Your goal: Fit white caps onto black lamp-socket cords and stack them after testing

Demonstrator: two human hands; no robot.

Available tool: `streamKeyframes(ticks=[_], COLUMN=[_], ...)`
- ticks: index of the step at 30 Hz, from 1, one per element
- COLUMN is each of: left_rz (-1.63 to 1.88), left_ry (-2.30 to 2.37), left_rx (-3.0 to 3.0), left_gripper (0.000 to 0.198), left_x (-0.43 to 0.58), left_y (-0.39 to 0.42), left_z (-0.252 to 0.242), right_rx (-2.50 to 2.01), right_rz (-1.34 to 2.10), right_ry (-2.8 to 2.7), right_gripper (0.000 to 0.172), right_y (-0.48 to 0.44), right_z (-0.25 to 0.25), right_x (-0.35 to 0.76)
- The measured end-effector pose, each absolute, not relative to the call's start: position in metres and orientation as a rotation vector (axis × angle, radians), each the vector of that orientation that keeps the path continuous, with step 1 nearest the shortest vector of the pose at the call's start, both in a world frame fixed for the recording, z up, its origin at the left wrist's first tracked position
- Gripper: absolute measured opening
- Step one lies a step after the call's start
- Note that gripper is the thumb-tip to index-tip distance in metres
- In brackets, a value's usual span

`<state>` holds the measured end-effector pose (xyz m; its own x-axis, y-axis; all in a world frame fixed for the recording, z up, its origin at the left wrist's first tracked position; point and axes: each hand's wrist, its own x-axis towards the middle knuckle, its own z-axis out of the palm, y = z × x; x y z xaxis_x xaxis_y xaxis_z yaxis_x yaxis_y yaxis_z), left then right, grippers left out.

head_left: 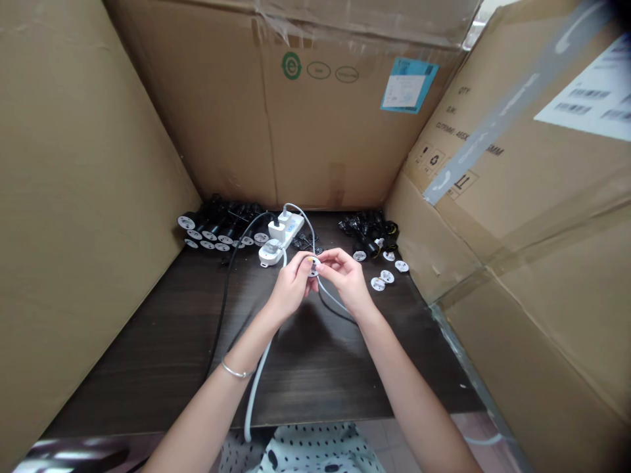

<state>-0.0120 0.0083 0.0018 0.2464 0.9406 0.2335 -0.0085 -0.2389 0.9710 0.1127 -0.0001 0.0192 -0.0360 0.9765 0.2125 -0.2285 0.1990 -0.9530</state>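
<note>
Head view: we see white round plug (314,266) at frame centre, held up above dark wood table (148,374), white cable (258,381) running from hands down to bottom left. Left hand (293,287) and right hand (348,279) face each other, wrists apart, fingers curled closed, pinching plug between them. Bangle (233,369) on left wrist. White power strip (290,226) just beyond hands; black plugs (217,230) upper left of table.

white plug (314,265) partly behind fingers (302,263)
</note>
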Motion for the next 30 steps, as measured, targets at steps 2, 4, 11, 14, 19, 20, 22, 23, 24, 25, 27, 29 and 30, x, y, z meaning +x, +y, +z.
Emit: streamKeyframes(ticks=[2, 4, 11, 14, 19, 20, 22, 23, 24, 25, 27, 29, 30], left_rz=[1.142, 1.117, 1.143, 1.176, 1.264, 1.269, 1.263, 1.259, 1.256, 1.254, 1.244, 1.224, 1.210], left_ry=[0.924, 0.930, 0.980, 1.003, 1.036, 1.036, 1.035, 1.034, 1.031, 1.027, 1.018, 1.009, 1.002], left_rx=[1.503, 1.511, 1.591, 1.611, 1.623, 1.625, 1.641, 1.649, 1.652, 1.651, 1.638, 1.628, 1.624], left_gripper=[0.037, 0.037, 0.036, 0.035, 0.031, 0.031, 0.031, 0.031, 0.032, 0.032, 0.034, 0.037, 0.039], left_x=[-0.012, -0.012, -0.013, -0.012, -0.011, -0.011, -0.011, -0.011, -0.011, -0.012, -0.012, -0.012, -0.013], left_y=[0.007, 0.006, 0.006, 0.007, 0.006, 0.006, 0.006, 0.006, 0.006, 0.006, 0.007, 0.007, 0.007], left_z=[0.003, 0.004, 0.000, -0.001, 0.001, 0.001, 0.002, 0.002, 0.001, 0.001, 0.000, 0.000, 0.001], right_rx=[-0.856, -0.848, -0.878, -0.888, -0.874, -0.875, -0.882, -0.883, -0.883, -0.883, -0.880, -0.861, -0.849], right_rz=[1.215, 1.224, 1.132, 1.093, 1.041, 1.047, 1.059, 1.058, 1.056, 1.054, 1.075, 1.122, 1.142], right_ry=[-1.151, -1.130, -1.162, -1.178, -1.178, -1.180, -1.188, -1.190, -1.194, -1.202, -1.232, -1.266, -1.276], right_gripper=[0.020, 0.019, 0.018, 0.017, 0.016, 0.016, 0.018, 0.019, 0.020, 0.021, 0.021, 0.020, 0.020], right_y=[0.001, 0.001, -0.003, -0.004, -0.003, -0.003, -0.003, -0.002, -0.002, -0.002, -0.001, 0.001, 0.002], right_z=[0.019, 0.019, 0.022, 0.021, 0.019, 0.018, 0.018, 0.018, 0.018, 0.017, 0.016, 0.014, 0.013], right_x=[0.113, 0.113, 0.107, 0.104, 0.101, 0.101, 0.102, 0.103, 0.104, 0.105, 0.106, 0.108, 0.108])
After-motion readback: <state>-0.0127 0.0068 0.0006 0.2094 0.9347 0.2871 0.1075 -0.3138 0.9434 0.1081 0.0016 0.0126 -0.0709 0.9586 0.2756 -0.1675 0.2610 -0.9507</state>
